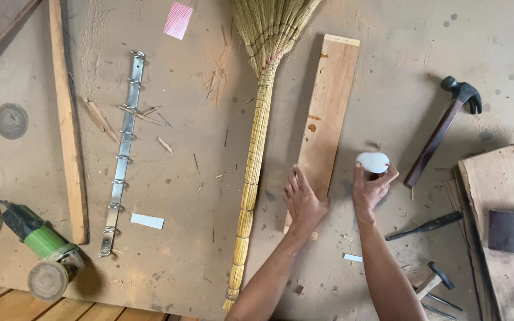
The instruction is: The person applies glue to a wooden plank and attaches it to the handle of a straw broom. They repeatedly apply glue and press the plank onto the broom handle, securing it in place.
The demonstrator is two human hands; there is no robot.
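Two hands at a wooden plank on the desk.

The right hand (373,185) pinches a small white oval piece (373,161) between its fingers, just beside the right edge of the plank (327,113). The left hand (302,200) lies flat on the plank's lower end, fingers stretched and close together. A broom (256,148) lies left of the plank, a hammer (444,128) to the right, a green grinder (43,246) far left.
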